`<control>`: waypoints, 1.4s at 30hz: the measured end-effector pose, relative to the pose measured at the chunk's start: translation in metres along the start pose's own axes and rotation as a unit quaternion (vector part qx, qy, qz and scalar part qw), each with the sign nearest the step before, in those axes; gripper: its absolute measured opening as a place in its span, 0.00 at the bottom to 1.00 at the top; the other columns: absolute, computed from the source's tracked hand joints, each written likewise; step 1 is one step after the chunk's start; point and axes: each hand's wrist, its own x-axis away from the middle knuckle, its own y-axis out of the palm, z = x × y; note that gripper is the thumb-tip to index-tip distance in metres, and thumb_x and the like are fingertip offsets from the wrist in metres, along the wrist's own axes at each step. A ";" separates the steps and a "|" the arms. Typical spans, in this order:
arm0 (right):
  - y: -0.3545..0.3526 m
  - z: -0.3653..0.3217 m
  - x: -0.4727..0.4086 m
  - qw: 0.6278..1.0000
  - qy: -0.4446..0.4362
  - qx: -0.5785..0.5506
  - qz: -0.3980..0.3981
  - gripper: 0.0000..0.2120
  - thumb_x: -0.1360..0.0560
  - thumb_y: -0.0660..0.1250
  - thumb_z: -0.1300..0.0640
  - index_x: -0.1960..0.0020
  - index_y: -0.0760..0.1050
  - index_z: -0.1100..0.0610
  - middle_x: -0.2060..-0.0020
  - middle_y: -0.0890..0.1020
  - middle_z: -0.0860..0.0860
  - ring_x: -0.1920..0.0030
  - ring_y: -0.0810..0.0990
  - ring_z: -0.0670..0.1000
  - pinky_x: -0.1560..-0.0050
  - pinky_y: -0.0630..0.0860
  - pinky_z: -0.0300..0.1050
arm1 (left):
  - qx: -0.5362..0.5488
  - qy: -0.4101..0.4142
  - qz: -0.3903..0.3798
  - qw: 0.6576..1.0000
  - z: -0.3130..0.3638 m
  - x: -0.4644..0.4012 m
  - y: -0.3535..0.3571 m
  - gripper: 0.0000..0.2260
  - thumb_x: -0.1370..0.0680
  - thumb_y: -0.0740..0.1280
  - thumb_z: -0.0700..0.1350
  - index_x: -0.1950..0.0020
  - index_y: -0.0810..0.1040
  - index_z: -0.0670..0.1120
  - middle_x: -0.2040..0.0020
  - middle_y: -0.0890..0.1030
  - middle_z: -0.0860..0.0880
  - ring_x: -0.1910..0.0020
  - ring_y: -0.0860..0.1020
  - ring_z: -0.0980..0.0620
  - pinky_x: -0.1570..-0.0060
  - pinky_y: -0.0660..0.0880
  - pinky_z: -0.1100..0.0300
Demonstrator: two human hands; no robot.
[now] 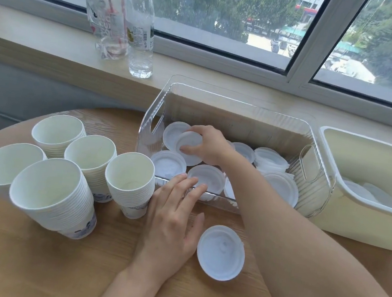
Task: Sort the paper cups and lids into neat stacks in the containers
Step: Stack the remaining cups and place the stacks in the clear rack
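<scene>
One loose lid point(220, 252) on desk point(32, 264), nearest. Left grip point(173, 221) spread flat, fingertips touching clear bin point(228, 201) front wall. Bin holds scattered lids; right grip point(211, 145) pinches one lid point(188, 145) inside. Five cup stacks point(57, 196) left. Cream bin point(361, 223) right, lids inside.

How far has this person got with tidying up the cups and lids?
Partly done. The paper cups are nested into five stacks, but they stand on the table, not in a container. In hand: the right hand grips a lid inside the clear bin, while the left hand rests open against its front wall. Left: most lids lie loose, one lid on the table, and more in the cream bin.
</scene>
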 end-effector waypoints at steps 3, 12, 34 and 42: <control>0.000 0.001 0.006 0.998 0.003 -0.056 0.027 0.18 0.23 0.76 0.51 0.34 0.82 0.50 0.39 0.84 0.48 0.46 0.82 0.50 0.67 0.73 0.31 | -0.002 -0.002 -0.003 1.000 0.001 -0.001 0.000 0.22 0.23 0.70 0.45 0.28 0.79 0.46 0.28 0.78 0.48 0.23 0.71 0.46 0.26 0.67 0.46; -0.033 0.003 0.036 0.989 0.018 -0.042 0.138 0.15 0.22 0.74 0.54 0.36 0.84 0.52 0.39 0.83 0.51 0.39 0.79 0.50 0.35 0.75 0.47 | 0.002 -0.009 -0.005 1.000 0.000 -0.002 -0.001 0.23 0.25 0.72 0.44 0.29 0.80 0.45 0.29 0.79 0.47 0.24 0.72 0.45 0.27 0.67 0.44; -0.035 -0.002 0.079 0.995 -0.091 -0.016 -0.032 0.17 0.19 0.72 0.50 0.30 0.79 0.46 0.39 0.81 0.42 0.38 0.77 0.42 0.34 0.71 0.39 | 0.010 -0.005 -0.006 1.000 0.001 -0.001 -0.001 0.22 0.22 0.66 0.47 0.29 0.80 0.45 0.28 0.78 0.47 0.24 0.71 0.45 0.28 0.69 0.42; -0.004 -0.005 0.061 0.991 -0.077 0.017 -0.110 0.14 0.17 0.68 0.49 0.33 0.81 0.49 0.39 0.84 0.49 0.40 0.80 0.47 0.37 0.72 0.41 | 0.012 0.000 -0.006 1.000 -0.001 -0.002 -0.001 0.22 0.22 0.66 0.47 0.28 0.79 0.45 0.28 0.77 0.48 0.23 0.70 0.46 0.26 0.68 0.45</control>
